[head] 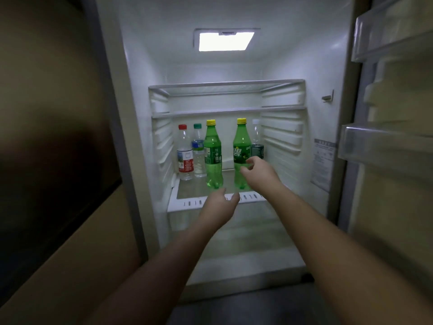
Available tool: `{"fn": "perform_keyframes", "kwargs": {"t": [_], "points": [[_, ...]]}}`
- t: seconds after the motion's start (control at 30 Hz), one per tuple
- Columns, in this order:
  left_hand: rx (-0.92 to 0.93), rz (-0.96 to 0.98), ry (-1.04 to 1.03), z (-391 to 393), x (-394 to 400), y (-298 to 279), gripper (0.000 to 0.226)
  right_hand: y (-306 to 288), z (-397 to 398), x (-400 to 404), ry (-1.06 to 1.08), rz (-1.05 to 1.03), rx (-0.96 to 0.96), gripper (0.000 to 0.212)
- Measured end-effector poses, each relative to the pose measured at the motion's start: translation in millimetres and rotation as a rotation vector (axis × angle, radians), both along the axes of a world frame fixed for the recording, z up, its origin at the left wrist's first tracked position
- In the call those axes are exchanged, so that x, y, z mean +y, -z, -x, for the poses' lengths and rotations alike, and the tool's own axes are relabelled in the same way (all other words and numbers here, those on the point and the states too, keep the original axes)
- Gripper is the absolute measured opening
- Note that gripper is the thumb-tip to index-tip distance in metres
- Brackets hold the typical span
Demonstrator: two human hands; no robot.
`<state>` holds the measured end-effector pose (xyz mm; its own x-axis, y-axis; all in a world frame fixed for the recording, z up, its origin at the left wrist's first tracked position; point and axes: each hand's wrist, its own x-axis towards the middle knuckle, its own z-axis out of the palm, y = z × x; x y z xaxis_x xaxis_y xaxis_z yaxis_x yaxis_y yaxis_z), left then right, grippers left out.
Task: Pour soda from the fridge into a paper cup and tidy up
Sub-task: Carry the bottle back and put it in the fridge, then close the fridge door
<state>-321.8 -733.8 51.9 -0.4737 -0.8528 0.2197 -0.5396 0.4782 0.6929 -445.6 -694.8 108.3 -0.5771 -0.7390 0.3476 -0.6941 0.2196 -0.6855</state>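
Step in hand: fetching the soda; nothing lifted yet.

Fridge (pixel 304 66), door open, fills mid-frame. Lit shelf (pixel 185 202) at centre holds five bottles and a dark can (pixel 257 150).

Soda: two green bottles, yellow caps, upright. Left green bottle (pixel 212 158); right green bottle (pixel 241 146), the one I judge I am after.

My right hand (pixel 256 170): fingers spread wide and curved, empty, just before the right green bottle's waist.

My left hand (pixel 220 205): loose, empty, low at the shelf's front edge.

Next: wrap the waist, lift clear without knocking the can behind.

Paper cup: not in view.
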Motion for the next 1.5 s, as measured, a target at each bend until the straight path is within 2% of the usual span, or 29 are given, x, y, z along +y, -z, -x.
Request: {"fn": "perform_keyframes", "kwargs": {"t": [0.13, 0.23, 0.37, 0.7, 0.87, 1.07, 1.23, 1.37, 1.5], "points": [[-0.019, 0.013, -0.010, -26, 32, 4, 0.052, 12, -28, 40, -0.028, -0.033, 0.035, 0.048], [-0.137, 0.047, 0.016, -39, 50, 13, 0.061, 21, -42, 71, -0.019, -0.099, 0.133, 0.052], [-0.313, 0.200, -0.007, -55, 72, 23, 0.061, 30, -58, 103, -0.001, -0.207, 0.290, 0.052], [-0.469, 0.263, 0.016, -80, 131, 25, 0.064, 39, -80, 168, -0.023, -0.351, 0.472, 0.050], [-0.706, 0.555, -0.060, -99, 175, 29, 0.059, 45, -92, 206, -0.026, -0.397, 0.590, 0.041], [-0.709, 0.523, -0.122, -113, 238, 43, 0.060, 56, -113, 265, -0.065, -0.362, 0.631, 0.038], [-0.718, 0.450, -0.181, -136, 295, 46, 0.058, 63, -131, 309, -0.129, -0.363, 0.592, 0.038], [-0.772, 0.512, -0.204, -162, 331, 46, 0.057, 70, -145, 343, -0.145, -0.337, 0.591, 0.037], [-0.733, 0.573, -0.182, -180, 361, 45, 0.059, 72, -162, 378, -0.156, -0.268, 0.609, 0.035]]}}
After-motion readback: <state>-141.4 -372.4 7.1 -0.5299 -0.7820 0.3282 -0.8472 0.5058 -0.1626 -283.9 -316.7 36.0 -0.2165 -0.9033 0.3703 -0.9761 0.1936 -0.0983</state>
